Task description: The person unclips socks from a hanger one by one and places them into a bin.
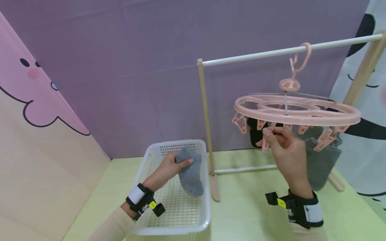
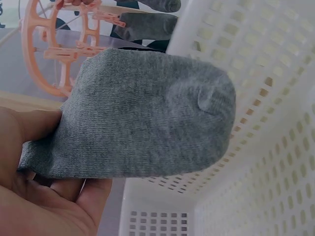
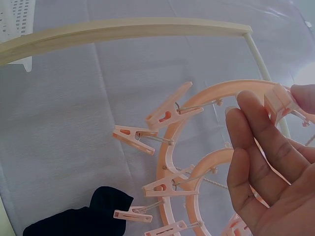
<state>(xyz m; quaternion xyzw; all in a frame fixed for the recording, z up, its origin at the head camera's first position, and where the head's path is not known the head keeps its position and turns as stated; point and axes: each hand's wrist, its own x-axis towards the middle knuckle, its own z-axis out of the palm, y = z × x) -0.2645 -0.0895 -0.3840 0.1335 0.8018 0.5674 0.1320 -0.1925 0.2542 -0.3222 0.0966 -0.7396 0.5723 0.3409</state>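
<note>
My left hand [image 1: 169,169] pinches a grey sock [image 1: 190,174] by its upper end, between thumb and fingers. The sock hangs over a white plastic basket [image 1: 206,207]; in the left wrist view its rounded end points away from the hand. At the pink round clip hanger [image 1: 286,118], my right hand [image 1: 287,154] pinches one clothespin [image 3: 279,102] between thumb and forefinger, the other fingers extended. Nothing shows between that clothespin's jaws. A black sock [image 3: 78,216] and grey socks [image 1: 321,164] hang from other clips, the grey ones partly behind the right hand.
The hanger hooks over the white rod [image 1: 256,55] of a wooden-legged rack [image 1: 205,117]. Several clips [image 3: 165,189] dangle around its ring. The basket stands left of the rack on a pale yellow-green table [image 1: 241,207], with a purple backdrop [image 1: 150,83] behind.
</note>
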